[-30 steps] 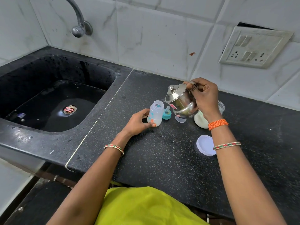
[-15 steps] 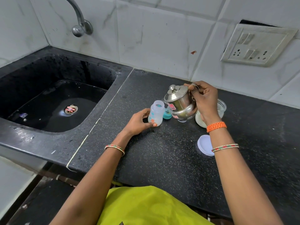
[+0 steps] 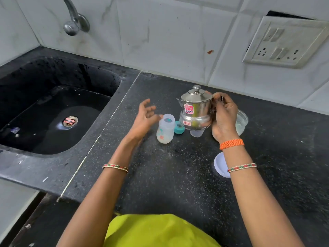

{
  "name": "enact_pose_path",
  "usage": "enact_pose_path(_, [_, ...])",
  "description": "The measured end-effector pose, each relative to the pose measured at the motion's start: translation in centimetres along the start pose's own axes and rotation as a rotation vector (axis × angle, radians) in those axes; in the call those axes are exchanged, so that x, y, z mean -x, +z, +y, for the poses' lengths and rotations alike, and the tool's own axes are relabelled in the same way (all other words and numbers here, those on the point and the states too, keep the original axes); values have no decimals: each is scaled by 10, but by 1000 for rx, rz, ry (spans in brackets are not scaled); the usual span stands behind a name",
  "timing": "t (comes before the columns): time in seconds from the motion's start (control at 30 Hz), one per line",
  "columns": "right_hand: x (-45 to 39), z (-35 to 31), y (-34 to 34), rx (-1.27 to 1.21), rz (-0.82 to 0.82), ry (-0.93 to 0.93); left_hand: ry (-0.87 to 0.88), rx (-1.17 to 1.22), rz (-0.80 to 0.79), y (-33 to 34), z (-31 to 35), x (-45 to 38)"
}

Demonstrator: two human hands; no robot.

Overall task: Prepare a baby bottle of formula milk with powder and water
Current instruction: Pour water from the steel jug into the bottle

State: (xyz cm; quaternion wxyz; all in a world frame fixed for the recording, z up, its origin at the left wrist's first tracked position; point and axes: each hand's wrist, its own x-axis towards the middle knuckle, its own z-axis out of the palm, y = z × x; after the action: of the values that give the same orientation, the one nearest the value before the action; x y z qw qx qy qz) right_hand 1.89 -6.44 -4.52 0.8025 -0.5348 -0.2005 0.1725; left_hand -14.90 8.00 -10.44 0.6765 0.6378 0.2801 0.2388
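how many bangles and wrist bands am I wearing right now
3: one beaded bangle on the left wrist, one orange woven band and one beaded bangle on the right forearm. None seems hidden.

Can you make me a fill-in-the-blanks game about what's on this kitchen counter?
1. The right hand holds a shiny steel ____ by its handle.
2. The baby bottle stands on the counter with its top ____.
3. The left hand is open and holds ____.
4. The teal ring lies between the bottle and the ____.

Missing words: kettle; open; nothing; kettle

A home kitchen: a black stone surface (image 3: 178, 175) beside a sunken sink (image 3: 53, 111), wall tap (image 3: 74, 24) above it, marble-look tiles (image 3: 169, 32) behind.
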Motion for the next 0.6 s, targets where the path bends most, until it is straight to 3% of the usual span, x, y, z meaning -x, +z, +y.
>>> enact_pose_path(0.07, [-8, -4, 5, -7, 44, -5, 138, -26, 149, 9, 31, -10])
enact_pose_path(0.1, [-14, -6, 8, -22, 66, -4, 192, -45, 146, 15, 48, -18])
enact_pose_path(0.17, [-31, -8, 14, -74, 111, 11, 224, -147, -7, 28, 77, -39])
enact_pose_path(0.3, [-75, -10, 30, -250, 227, 80, 110, -248, -353, 55, 100, -93])
enact_pose_path(0.43, [-131, -3, 32, -335, 299, 235, 16, -135, -336, 69, 98, -153])
enact_pose_path(0.6, [-198, 11, 21, -11, 317, 488, -64, -115, -342, 87, 66, -218])
